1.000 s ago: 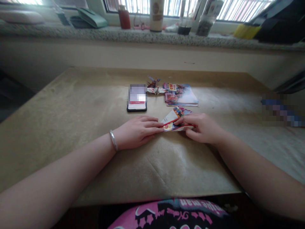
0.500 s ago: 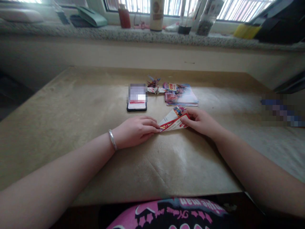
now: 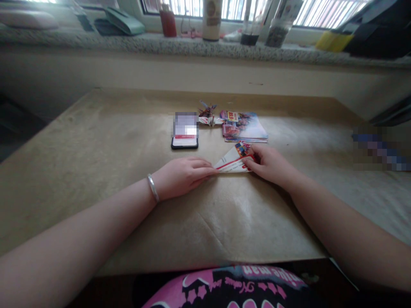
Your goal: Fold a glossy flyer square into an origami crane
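A folded piece of printed paper [image 3: 231, 161], white with red bands and a colourful corner, lies on the table between my hands. It narrows to a point on the left. My left hand [image 3: 188, 174], with a silver bangle at the wrist, presses its fingertips on that pointed end. My right hand [image 3: 271, 162] pinches the wider right end between thumb and fingers. Just behind is a stack of colourful printed sheets [image 3: 248, 127]. To its left lies a folded paper piece [image 3: 211, 121] with spiky dark ends.
A phone [image 3: 185, 142] lies on the tan tabletop [image 3: 135, 239], left of the paper pieces. Bottles, including a red one [image 3: 168, 23], a teal case [image 3: 125, 21] and a yellow object [image 3: 334, 41] stand along the stone windowsill [image 3: 180, 49] behind the table.
The folded paper's near flap has been pressed flatter and its lower edge now looks straighter. My left fingertips have slid slightly right along the pointed end. My right hand keeps its grip.
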`<state>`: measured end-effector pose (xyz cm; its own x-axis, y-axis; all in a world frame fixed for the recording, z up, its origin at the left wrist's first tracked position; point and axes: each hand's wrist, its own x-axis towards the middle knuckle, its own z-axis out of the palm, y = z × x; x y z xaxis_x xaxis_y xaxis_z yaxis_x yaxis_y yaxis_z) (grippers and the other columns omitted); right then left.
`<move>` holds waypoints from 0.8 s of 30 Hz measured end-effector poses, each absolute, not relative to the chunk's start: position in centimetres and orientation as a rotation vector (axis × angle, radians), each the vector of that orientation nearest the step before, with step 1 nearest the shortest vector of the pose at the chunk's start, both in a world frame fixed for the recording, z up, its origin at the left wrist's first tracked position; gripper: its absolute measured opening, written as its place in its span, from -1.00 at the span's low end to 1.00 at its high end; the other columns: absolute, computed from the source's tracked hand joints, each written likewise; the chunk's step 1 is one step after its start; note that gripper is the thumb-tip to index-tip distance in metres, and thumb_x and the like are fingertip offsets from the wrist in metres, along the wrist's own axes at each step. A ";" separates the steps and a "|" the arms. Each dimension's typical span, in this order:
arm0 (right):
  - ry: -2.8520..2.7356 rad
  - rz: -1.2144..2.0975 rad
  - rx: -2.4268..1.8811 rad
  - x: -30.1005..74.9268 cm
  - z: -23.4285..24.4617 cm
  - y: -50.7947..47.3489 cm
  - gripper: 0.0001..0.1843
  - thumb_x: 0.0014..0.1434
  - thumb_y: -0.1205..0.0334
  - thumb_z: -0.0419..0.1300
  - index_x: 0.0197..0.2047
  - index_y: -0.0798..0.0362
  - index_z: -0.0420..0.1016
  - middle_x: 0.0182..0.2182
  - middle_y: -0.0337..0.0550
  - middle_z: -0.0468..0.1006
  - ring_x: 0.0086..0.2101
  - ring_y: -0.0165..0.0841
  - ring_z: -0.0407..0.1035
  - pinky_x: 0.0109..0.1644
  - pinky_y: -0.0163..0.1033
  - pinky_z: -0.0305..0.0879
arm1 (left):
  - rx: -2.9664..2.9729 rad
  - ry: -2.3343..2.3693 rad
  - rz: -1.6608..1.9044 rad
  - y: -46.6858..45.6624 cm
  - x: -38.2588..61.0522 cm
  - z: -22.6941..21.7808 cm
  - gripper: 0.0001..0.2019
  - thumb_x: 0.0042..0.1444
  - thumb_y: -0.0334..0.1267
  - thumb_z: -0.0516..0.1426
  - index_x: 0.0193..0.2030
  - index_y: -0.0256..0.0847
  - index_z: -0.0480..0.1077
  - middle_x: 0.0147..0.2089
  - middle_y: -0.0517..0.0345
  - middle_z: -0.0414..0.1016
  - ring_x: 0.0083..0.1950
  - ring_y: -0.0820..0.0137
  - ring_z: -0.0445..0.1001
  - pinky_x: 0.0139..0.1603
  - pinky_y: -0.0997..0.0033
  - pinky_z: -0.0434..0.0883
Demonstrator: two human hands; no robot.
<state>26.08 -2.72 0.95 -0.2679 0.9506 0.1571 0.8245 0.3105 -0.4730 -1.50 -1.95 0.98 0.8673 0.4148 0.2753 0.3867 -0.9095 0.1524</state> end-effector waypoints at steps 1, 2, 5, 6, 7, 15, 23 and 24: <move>-2.181 0.420 -1.576 26.1 1.0 -2.8 -0.77 0.10 0.15 0.09 -0.50 -0.01 0.13 -0.60 -0.30 0.28 -0.55 -0.43 0.14 -0.46 -0.31 0.01 | 2.976 0.606 0.478 -1.9 -1.5 0.9 -0.69 0.31 -0.33 -0.04 0.09 -0.18 0.41 0.01 0.03 0.52 -0.04 0.37 0.52 -0.03 0.38 0.49; -2.181 0.424 -1.578 26.1 1.1 -2.9 -0.77 0.10 0.15 0.09 -0.50 -0.01 0.12 -0.60 -0.30 0.29 -0.55 -0.43 0.14 -0.47 -0.31 0.01 | 3.000 0.592 0.489 -1.9 -1.5 0.8 -0.69 0.31 -0.32 -0.04 0.09 -0.19 0.41 0.02 0.03 0.51 -0.04 0.36 0.52 -0.05 0.37 0.50; -2.149 0.447 -1.613 25.9 1.4 -3.2 -0.77 0.09 0.15 0.09 -0.50 -0.01 0.13 -0.60 -0.29 0.30 -0.56 -0.44 0.14 -0.47 -0.32 0.01 | 3.038 0.591 0.508 -1.8 -1.5 0.6 -0.69 0.30 -0.33 -0.03 0.11 -0.23 0.39 0.06 0.00 0.50 -0.03 0.35 0.51 -0.04 0.36 0.50; -2.138 0.456 -1.625 25.8 1.4 -3.3 -0.79 0.09 0.15 0.10 -0.49 -0.01 0.15 -0.60 -0.29 0.31 -0.56 -0.43 0.14 -0.47 -0.32 0.02 | 3.040 0.595 0.507 -1.8 -1.5 0.6 -0.69 0.29 -0.33 -0.02 0.12 -0.24 0.39 0.07 -0.01 0.49 -0.02 0.35 0.51 -0.03 0.36 0.50; -2.134 0.469 -1.632 25.7 1.5 -3.4 -0.82 0.08 0.16 0.10 -0.47 0.00 0.18 -0.59 -0.29 0.32 -0.56 -0.43 0.15 -0.47 -0.32 0.03 | 3.040 0.598 0.504 -1.8 -1.5 0.6 -0.69 0.29 -0.33 -0.01 0.11 -0.24 0.39 0.07 0.00 0.49 -0.01 0.34 0.51 -0.01 0.36 0.50; -2.257 0.466 -1.448 25.6 1.1 -3.3 -0.78 0.13 0.22 0.09 -0.20 0.08 0.49 -0.35 -0.15 0.48 -0.48 -0.44 0.24 -0.36 -0.32 0.14 | 3.011 0.522 0.458 -1.8 -1.6 0.9 -0.69 0.29 -0.35 -0.04 0.09 -0.22 0.41 0.08 -0.03 0.49 0.08 0.34 0.48 0.09 0.33 0.47; -2.145 0.623 -1.619 25.5 1.0 -3.3 -0.80 0.10 0.13 0.14 -0.39 0.05 0.50 -0.55 -0.25 0.44 -0.54 -0.43 0.21 -0.43 -0.32 0.08 | 3.072 0.608 0.514 -1.8 -1.6 0.8 -0.69 0.30 -0.34 -0.03 0.09 -0.14 0.42 0.07 0.08 0.51 0.02 0.37 0.52 0.00 0.37 0.50; -2.111 0.654 -1.643 25.5 0.9 -3.3 -0.80 0.10 0.11 0.15 -0.41 0.05 0.49 -0.58 -0.26 0.42 -0.55 -0.44 0.19 -0.45 -0.32 0.07 | 3.085 0.628 0.533 -1.9 -1.6 0.9 -0.70 0.30 -0.33 -0.02 0.09 -0.13 0.42 0.06 0.09 0.52 0.01 0.37 0.52 -0.01 0.37 0.51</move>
